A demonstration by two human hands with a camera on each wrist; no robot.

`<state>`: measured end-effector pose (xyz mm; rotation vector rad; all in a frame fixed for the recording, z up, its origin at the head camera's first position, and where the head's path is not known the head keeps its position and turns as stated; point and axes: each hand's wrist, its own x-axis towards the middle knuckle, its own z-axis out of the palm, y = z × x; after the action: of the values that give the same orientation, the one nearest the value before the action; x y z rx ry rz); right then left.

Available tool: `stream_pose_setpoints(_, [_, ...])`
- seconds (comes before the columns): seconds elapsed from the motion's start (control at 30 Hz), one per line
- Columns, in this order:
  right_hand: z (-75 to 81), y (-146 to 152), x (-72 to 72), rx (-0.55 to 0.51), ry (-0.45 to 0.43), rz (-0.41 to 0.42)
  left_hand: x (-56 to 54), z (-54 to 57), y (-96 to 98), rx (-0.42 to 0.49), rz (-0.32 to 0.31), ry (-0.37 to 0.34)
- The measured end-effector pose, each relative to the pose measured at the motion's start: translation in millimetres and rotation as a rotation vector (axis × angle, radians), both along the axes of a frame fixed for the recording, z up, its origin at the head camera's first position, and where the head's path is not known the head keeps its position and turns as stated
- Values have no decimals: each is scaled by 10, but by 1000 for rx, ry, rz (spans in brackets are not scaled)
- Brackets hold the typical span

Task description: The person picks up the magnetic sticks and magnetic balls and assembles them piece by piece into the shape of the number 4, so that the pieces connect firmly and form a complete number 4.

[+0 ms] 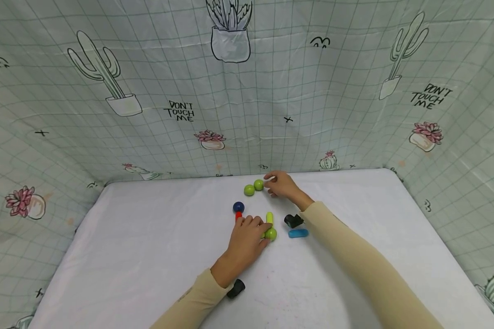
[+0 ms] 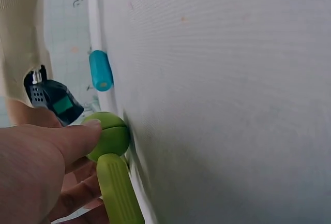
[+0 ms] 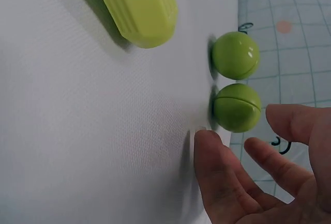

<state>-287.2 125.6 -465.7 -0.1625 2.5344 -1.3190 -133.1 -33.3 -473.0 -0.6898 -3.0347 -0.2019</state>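
Note:
My left hand (image 1: pixel 247 240) rests low over the middle of the table. In the left wrist view its thumb lies against a grooved green ball (image 2: pixel 115 137), with the fingers curled behind, pinching it. Against that ball stands a ribbed yellow-green stick (image 2: pixel 119 188). Just beyond the left knuckles are a dark blue ball (image 1: pixel 238 207) and a red stick (image 1: pixel 238 215), partly hidden by the hand. Farther back, my right hand (image 1: pixel 283 185) has its thumb and fingers spread beside a green ball (image 3: pixel 237 107), holding nothing. A second green ball (image 3: pixel 235 55) sits beside that one.
A blue stick (image 1: pixel 298 233) lies right of the left hand, below the right forearm. Black wrist cameras show at the right wrist (image 1: pixel 293 221) and left wrist (image 1: pixel 236 289). The white table (image 1: pixel 156 246) ends at a grid-patterned cloth (image 1: pixel 255 100) with cactus drawings.

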Motion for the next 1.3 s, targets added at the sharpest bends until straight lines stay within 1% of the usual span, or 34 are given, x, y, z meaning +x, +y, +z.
stream_pose_setpoints(0.23, [-41, -65, -44, 2, 0, 14, 1, -14, 13, 10, -16, 23])
stream_pose_setpoints(0.43, [-21, -111, -36, 21, 35, 35, 2, -12, 19, 13, -26, 41])
stream_pose_setpoints(0.67, [-22, -157, -27, 38, 75, 52, 5, 0, 36, 26, -17, 32])
stream_pose_setpoints(0.8, [-35, -163, -24, 37, 84, 51, 5, -11, 43, 25, -11, 28])
stream_pose_setpoints(0.93, [-35, -108, 2, 41, 83, 48, 13, -19, 57, 31, -10, 31])
stream_pose_setpoints(1.13, [23, 35, 96, 38, 90, 57, 24, -27, 52, 49, -10, 58])
stream_pose_setpoints(1.3, [0, 174, 172, 25, 81, 72, 31, -31, 40, 52, -13, 60])
